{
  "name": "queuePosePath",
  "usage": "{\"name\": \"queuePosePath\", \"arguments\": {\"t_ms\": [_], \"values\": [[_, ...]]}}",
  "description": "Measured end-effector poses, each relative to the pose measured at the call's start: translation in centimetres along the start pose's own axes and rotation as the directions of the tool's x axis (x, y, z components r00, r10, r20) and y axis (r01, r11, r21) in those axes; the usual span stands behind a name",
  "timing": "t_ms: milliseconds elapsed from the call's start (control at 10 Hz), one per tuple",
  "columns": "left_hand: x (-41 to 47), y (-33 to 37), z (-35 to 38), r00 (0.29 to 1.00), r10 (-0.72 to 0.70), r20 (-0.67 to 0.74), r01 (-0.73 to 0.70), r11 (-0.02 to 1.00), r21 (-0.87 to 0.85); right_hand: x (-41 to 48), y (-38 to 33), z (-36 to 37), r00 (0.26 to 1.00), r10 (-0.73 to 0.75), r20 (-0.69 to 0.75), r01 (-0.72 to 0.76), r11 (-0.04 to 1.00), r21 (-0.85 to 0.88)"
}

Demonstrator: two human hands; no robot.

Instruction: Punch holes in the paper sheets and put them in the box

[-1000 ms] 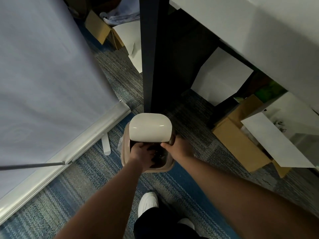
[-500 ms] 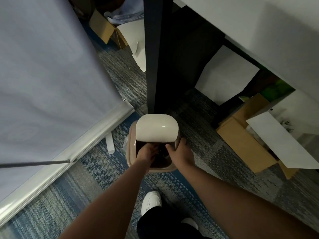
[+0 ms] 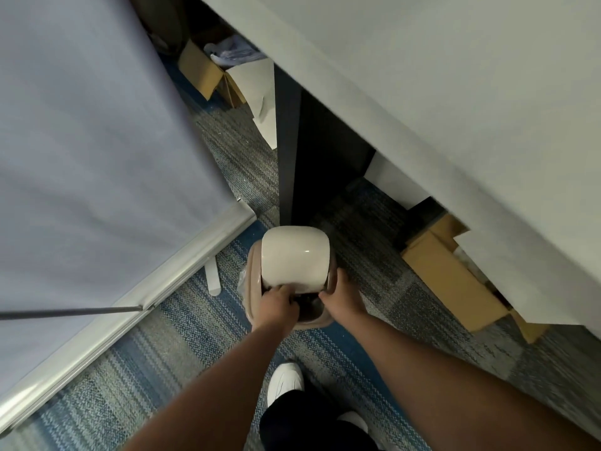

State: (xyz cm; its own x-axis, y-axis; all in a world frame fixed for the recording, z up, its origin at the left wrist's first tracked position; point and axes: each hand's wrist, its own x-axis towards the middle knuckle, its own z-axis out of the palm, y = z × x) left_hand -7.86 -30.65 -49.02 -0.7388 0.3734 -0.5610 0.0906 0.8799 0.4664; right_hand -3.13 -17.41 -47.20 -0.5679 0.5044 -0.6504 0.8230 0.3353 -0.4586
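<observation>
A small beige waste bin (image 3: 254, 296) with a cream swing lid (image 3: 296, 255) stands on the carpet by the dark desk leg. Both of my hands are at its dark opening, just under the lid's front edge. My left hand (image 3: 279, 304) has its fingers curled into the opening; whether it holds anything is hidden. My right hand (image 3: 343, 299) grips the bin's right rim beside the lid. Something dark sits in the opening between the hands, too shadowed to identify. I see no hole punch.
A white desk top (image 3: 422, 92) overhangs on the right, with its dark leg (image 3: 287, 157) behind the bin. Brown cardboard boxes (image 3: 452, 281) and white sheets (image 3: 265, 102) lie under it. A grey screen (image 3: 81, 141) with a metal base stands on the left. My white shoe (image 3: 285, 379) is below.
My view has risen and pulled back, so the desk top covers more of the floor. The lid now hides more of the opening, and my hands have drawn back to its front edge.
</observation>
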Motion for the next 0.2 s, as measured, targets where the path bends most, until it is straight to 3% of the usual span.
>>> {"name": "queuePosePath", "arguments": {"t_ms": [200], "values": [[-3.2,2.2,-3.8,0.992,0.03,-0.119,-0.024,0.998,0.051,-3.8,-2.7,-3.2,0.996,-0.059,-0.067,0.057,0.998,-0.036]]}}
